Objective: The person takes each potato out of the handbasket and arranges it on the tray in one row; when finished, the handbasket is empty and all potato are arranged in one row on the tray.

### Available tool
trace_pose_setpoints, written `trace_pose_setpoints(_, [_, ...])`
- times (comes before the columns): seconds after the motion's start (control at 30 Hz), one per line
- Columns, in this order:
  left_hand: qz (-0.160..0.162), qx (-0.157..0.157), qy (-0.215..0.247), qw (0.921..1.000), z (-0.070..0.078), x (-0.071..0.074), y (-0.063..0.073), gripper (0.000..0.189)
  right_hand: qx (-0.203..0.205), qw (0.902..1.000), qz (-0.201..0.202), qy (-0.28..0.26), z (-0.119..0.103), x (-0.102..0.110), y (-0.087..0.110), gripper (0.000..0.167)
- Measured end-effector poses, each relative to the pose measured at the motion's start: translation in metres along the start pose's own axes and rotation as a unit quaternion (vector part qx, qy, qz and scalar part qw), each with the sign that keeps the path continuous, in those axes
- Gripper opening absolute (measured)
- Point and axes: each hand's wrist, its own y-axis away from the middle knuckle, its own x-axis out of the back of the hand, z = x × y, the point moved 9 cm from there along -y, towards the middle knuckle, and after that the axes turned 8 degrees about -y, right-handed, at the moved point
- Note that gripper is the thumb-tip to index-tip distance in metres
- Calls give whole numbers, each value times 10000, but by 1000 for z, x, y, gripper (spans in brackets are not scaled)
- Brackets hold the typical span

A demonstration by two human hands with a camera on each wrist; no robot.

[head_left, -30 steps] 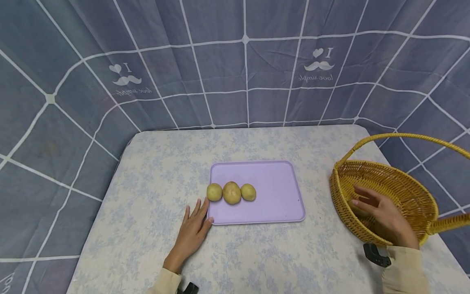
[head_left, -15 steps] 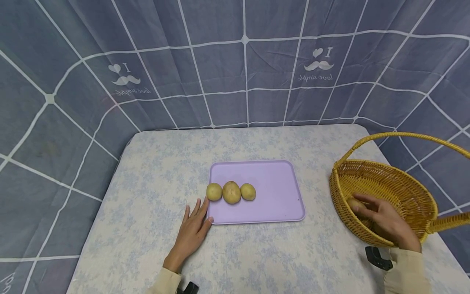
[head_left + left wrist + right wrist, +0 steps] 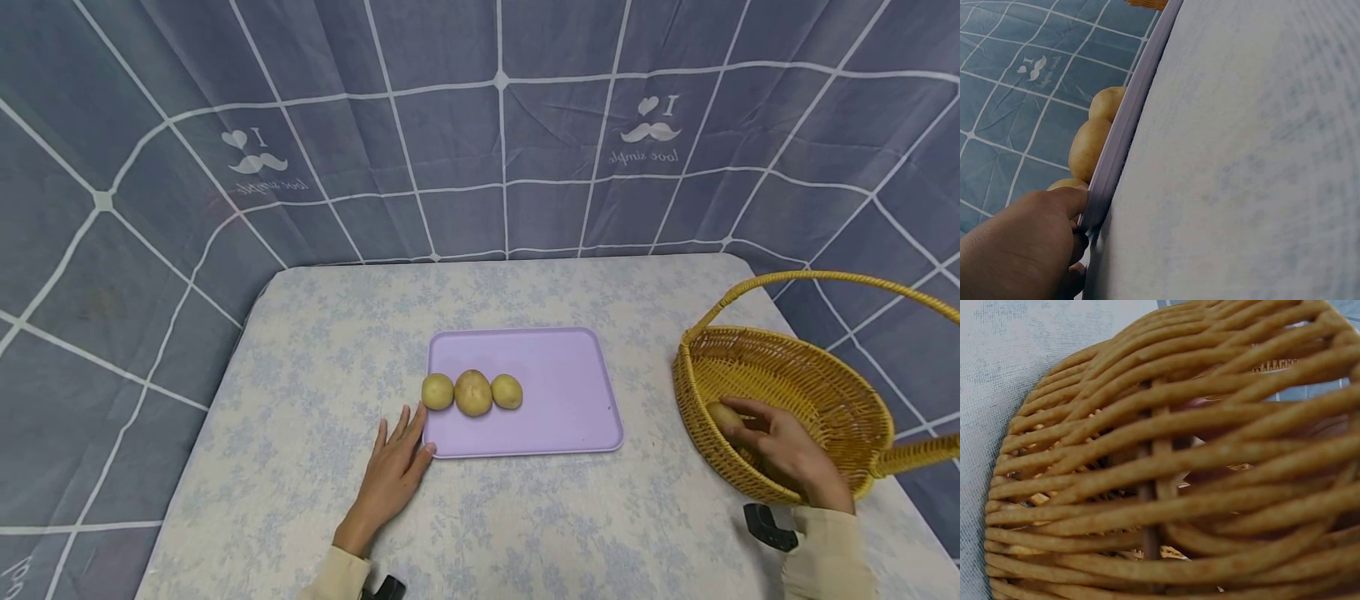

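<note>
Inside the woven basket (image 3: 847, 387), at the right of the table, my right hand (image 3: 795, 454) grips a potato (image 3: 722, 416) close to the near-left wall. From the right wrist, the basket's wicker wall (image 3: 1116, 456) hides most of that hand and the potato. My left hand (image 3: 392, 477) lies with straight, spread fingers at the left edge of the purple tray (image 3: 566, 387), its thumb touching the near corner. Three potatoes (image 3: 473, 392) sit in a row across the tray's left half, the middle one largest. The left wrist view shows fingers against the tray rim (image 3: 1129, 115).
A tall arched handle (image 3: 847, 277) rises over the basket. The table carries a pale floral cloth (image 3: 337, 333). A blue-grey checked curtain (image 3: 450, 142) hangs behind and along both sides.
My right fingers have closed on the potato in the basket, which now shows more at the fingertips. My left hand, the tray and its potatoes have stayed put.
</note>
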Motion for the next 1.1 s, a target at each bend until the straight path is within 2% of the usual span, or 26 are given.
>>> trace_pose_setpoints(0.17, [-46,28,13,10000,0,0,0,62,-61,9999,12,146,0,0,-1,59])
trace_pose_setpoints(0.37, [-86,59,10,9999,0,0,1,62,51,9996,126,256,-3,3,-1,56])
trace_pose_setpoints(0.57, [-121,73,14,9999,-1,1,0,62,242,9975,631,204,-17,16,2,54])
trace_pose_setpoints(0.63, [-130,82,22,9999,-1,1,0,62,477,9950,871,41,-26,22,4,54])
trace_pose_setpoints(0.87, [-127,104,23,9999,-1,1,0,62,1270,9765,1502,-879,-61,34,10,52])
trace_pose_setpoints(1.03, [-117,94,26,9999,0,1,0,62,1643,9594,1889,-1302,-87,33,10,50])
trace_pose_setpoints(1.1, [-120,91,26,9999,-1,1,0,62,1847,9512,1907,-1574,-97,29,9,48])
